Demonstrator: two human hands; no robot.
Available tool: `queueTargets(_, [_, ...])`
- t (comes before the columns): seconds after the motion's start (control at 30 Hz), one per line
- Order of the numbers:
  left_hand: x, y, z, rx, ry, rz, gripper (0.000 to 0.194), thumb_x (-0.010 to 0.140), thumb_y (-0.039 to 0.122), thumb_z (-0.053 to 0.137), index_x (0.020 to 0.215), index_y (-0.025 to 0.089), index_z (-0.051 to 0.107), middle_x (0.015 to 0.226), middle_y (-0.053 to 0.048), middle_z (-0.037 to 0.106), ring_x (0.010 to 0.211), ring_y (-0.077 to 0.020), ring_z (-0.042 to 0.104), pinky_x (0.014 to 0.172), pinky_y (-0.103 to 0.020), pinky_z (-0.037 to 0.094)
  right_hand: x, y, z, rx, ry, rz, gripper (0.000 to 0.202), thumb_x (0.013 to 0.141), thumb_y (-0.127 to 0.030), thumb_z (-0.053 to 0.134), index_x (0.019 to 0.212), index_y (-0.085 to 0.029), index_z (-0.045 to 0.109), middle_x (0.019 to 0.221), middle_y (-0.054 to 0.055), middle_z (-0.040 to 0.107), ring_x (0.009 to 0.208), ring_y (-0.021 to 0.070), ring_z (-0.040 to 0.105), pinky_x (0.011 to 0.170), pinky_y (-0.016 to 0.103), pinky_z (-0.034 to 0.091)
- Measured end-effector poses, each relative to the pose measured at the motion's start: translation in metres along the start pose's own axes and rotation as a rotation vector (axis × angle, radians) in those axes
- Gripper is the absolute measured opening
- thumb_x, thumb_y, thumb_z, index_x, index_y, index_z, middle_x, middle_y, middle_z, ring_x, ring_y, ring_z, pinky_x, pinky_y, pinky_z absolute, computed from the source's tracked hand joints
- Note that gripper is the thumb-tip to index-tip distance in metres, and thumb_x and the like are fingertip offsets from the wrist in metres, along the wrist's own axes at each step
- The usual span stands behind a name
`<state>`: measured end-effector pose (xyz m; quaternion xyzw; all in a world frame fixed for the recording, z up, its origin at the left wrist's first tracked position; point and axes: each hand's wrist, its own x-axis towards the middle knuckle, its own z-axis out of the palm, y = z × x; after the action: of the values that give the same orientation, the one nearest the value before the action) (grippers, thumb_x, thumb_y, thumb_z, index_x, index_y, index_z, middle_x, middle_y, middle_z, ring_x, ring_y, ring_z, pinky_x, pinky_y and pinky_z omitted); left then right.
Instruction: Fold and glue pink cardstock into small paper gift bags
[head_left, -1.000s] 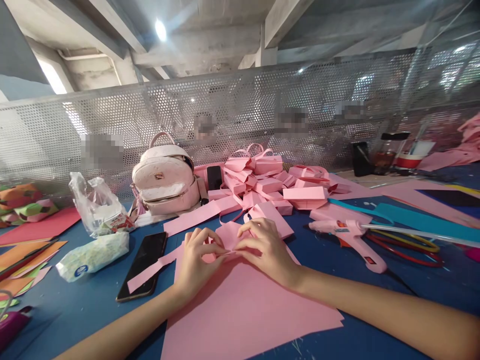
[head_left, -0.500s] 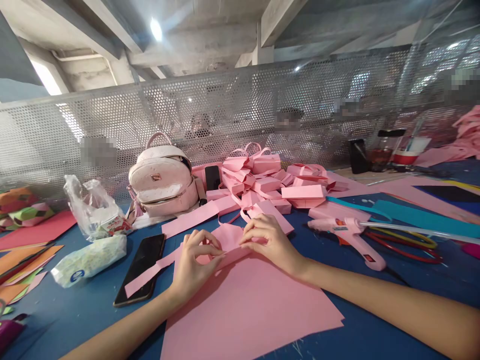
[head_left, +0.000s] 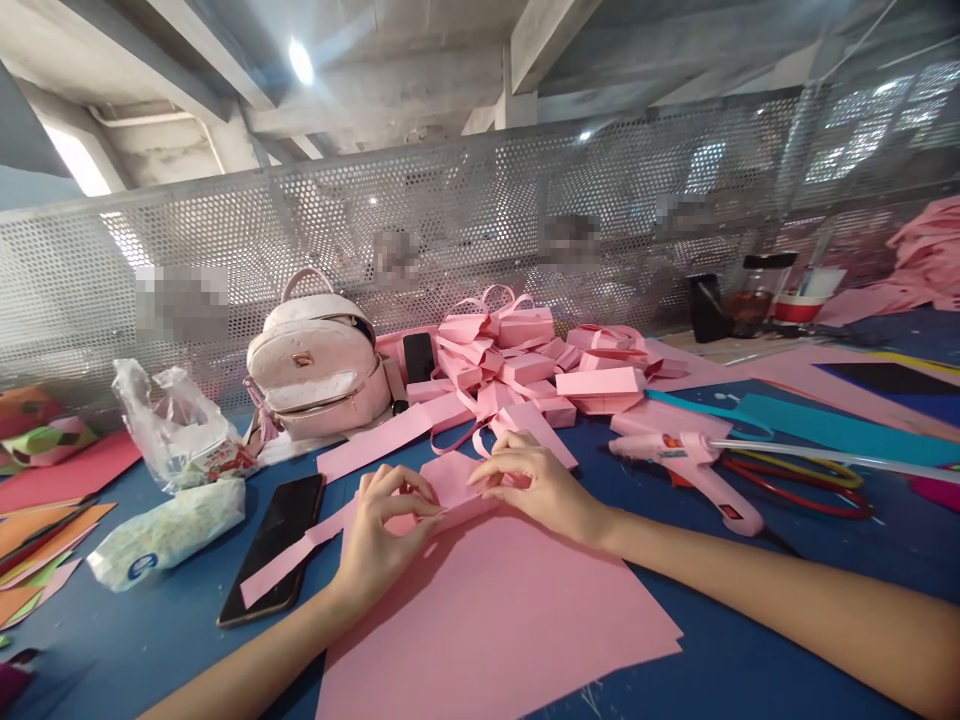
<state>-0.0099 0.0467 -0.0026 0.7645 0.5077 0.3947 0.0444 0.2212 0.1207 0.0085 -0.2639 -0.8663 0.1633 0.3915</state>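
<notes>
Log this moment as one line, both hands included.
left hand: fingertips at folded pink paper | right hand: at paper's right side | pink glue gun: lying unheld

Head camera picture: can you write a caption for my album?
Left hand and right hand hold folded pink paper over a pink sheet, a glue gun nearby.

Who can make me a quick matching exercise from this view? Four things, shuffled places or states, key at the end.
Things
1. folded pink paper
2. glue gun
3. backpack
4. phone lying flat

Places or states
A. partly covered by a pink strip
B. pinched by left grip and right grip
C. upright, left of the pink paper pile
D. whitish rod sticking out of its back

Pairs: 1-B, 2-D, 3-C, 4-A
</notes>
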Motion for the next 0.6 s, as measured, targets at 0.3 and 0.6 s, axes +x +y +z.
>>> queueTargets(0.3, [0.0,0.006,0.005,0.148,0.045,0.083,0.011,0.088,0.025,0.073,0.078,0.029,0.077,0.075,0.001,0.07,0.074,-0.0194,0.053,0.077,-0.038,0.03,0.001,-0.011,0.011,-0.04,-0.04,-0.172,0.012,0.092,-0.026,0.069,0.082,-0.023,0.075,0.075,0.002,0.07,0.082,0.0217,0.054,0.078,0.036,0.044])
queueTargets(0.6, [0.003,0.01,0.0,0.146,0.042,0.184,0.015,0.089,0.017,0.069,0.078,0.025,0.076,0.069,0.001,0.066,0.072,-0.0181,0.052,0.074,-0.036,0.029,0.0,-0.014,0.012,-0.086,-0.005,-0.222,0.022,0.096,-0.024,0.064,0.075,-0.022,0.07,0.067,0.0,0.066,0.073,0.0189,0.049,0.075,0.035,0.038])
